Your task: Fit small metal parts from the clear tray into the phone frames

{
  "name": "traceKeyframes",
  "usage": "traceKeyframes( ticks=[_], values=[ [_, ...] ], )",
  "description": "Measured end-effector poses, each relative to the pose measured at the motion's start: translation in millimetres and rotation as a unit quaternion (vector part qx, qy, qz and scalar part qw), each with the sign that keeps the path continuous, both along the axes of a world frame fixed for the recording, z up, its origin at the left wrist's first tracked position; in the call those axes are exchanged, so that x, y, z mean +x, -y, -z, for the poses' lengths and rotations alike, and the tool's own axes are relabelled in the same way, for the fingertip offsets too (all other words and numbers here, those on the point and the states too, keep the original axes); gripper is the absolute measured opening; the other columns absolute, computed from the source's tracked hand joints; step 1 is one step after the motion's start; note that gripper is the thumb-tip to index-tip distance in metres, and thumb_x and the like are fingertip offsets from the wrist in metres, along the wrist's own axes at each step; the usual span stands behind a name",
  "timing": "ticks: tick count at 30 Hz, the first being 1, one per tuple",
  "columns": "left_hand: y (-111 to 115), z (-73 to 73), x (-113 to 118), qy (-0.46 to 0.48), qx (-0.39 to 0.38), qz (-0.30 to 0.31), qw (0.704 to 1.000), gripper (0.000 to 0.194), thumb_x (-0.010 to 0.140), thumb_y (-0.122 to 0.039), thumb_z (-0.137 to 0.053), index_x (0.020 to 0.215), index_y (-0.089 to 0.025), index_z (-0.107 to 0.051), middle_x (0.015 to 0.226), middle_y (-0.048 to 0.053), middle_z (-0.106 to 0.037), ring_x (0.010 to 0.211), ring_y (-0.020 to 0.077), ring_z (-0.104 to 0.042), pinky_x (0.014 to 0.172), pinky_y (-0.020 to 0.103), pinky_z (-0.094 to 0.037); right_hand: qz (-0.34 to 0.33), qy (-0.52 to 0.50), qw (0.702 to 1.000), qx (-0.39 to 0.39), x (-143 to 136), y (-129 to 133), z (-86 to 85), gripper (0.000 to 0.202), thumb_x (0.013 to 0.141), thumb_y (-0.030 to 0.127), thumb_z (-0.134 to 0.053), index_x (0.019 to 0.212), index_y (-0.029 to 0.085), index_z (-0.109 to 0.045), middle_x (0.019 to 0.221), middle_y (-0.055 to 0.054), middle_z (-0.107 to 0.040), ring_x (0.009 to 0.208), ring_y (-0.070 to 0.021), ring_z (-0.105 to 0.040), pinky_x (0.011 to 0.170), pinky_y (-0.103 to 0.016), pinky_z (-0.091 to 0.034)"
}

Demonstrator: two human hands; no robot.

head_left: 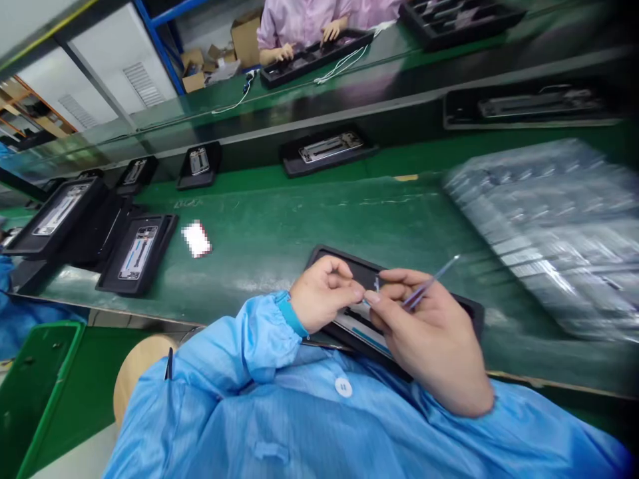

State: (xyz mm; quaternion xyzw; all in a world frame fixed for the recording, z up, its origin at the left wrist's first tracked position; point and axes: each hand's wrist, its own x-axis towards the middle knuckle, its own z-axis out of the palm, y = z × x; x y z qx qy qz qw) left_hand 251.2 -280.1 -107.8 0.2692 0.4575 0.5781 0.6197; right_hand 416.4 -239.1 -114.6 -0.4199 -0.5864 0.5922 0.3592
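Observation:
Both hands meet over a black tray [469, 307] at the bench's front edge. In it lies a phone frame [362, 320] with a blue strip, partly hidden by my hands. My left hand [322, 296] is closed, thumb and forefinger pinched toward a tiny part too small to name. My right hand [432, 339] is closed around slim tweezers [432, 283], which slant up to the right, away from the tray. Its thumb and forefinger also pinch at the tiny piece, their tips almost touching the left fingertips. A small greyish bit [377, 285] shows between the right fingers.
Stacked clear plastic trays [559, 233] stand on the right. Black trays with phone frames sit at left [134, 256] and along the back [329, 150]. A blurred-out white card [197, 239] lies on the green bench [259, 226]. Across from me, a person in pink [304, 26] works.

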Motion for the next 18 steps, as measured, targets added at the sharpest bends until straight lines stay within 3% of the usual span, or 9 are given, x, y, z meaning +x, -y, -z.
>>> traceKeyframes(
  ticks=[2, 5, 8, 11, 15, 18],
  values=[
    [1.3, -1.2, 0.3, 0.014, -0.005, 0.013, 1.000, 0.079, 0.061, -0.053, -0.108, 0.099, -0.025, -0.045, 0.072, -0.010, -0.071, 0.055, 0.0055, -0.055, 0.059, 0.021, -0.038, 0.002, 0.009, 0.999, 0.039, 7.2, -0.4, -3.1, 0.053, 0.091, 0.066, -0.084, 0.129, 0.033, -0.067, 0.083, 0.001, -0.069, 0.061, -0.0173, -0.062, 0.056, -0.032, -0.056],
    [4.8, -4.0, 2.5, 0.026, -0.023, 0.047, 0.998, 0.077, 0.064, -0.049, -0.107, 0.101, -0.026, -0.043, 0.073, -0.009, -0.074, 0.055, 0.0063, -0.058, 0.059, 0.021, -0.039, 0.006, 0.072, 0.965, 0.252, 31.3, -12.0, -9.3, 0.044, 0.088, 0.057, -0.089, 0.125, 0.036, -0.078, 0.104, -0.007, -0.077, 0.074, -0.0210, -0.071, 0.067, -0.038, -0.065],
    [7.3, -7.0, 6.0, 0.045, -0.037, 0.114, 0.992, 0.073, 0.064, -0.044, -0.105, 0.102, -0.026, -0.045, 0.071, -0.009, -0.073, 0.056, 0.0076, -0.060, 0.060, 0.021, -0.038, -0.161, 0.121, 0.891, 0.407, 62.2, -31.2, -13.2, 0.027, 0.095, 0.046, -0.083, 0.122, 0.043, -0.084, 0.124, -0.008, -0.082, 0.097, -0.0243, -0.080, 0.079, -0.038, -0.069],
    [7.7, -6.1, 10.7, 0.060, -0.058, 0.174, 0.981, 0.068, 0.065, -0.036, -0.101, 0.104, -0.026, -0.046, 0.070, -0.008, -0.072, 0.055, 0.0090, -0.060, 0.057, 0.021, -0.037, -0.320, 0.154, 0.833, 0.424, 87.4, -42.9, -12.7, 0.035, 0.106, 0.036, -0.067, 0.135, 0.046, -0.082, 0.133, -0.004, -0.084, 0.110, -0.0237, -0.083, 0.092, -0.039, -0.070],
    [9.1, 1.6, 18.4, 0.052, -0.081, 0.218, 0.971, 0.059, 0.071, -0.028, -0.092, 0.110, -0.027, -0.048, 0.068, -0.008, -0.069, 0.058, 0.0116, -0.062, 0.058, 0.022, -0.037, -0.352, 0.165, 0.800, 0.457, 104.4, -40.5, -6.1, 0.046, 0.107, 0.028, -0.062, 0.147, 0.048, -0.076, 0.135, -0.003, -0.084, 0.105, -0.0234, -0.084, 0.095, -0.043, -0.070],
    [10.1, 3.4, 18.4, -0.023, -0.063, 0.225, 0.972, 0.047, 0.082, -0.027, -0.085, 0.114, -0.026, -0.050, 0.074, -0.007, -0.070, 0.063, 0.0113, -0.062, 0.066, 0.025, -0.046, -0.357, 0.191, 0.800, 0.443, 110.0, -35.6, -0.7, 0.039, 0.104, 0.037, -0.068, 0.140, 0.048, -0.080, 0.132, -0.003, -0.085, 0.107, -0.0253, -0.084, 0.092, -0.045, -0.070]
  ],
)
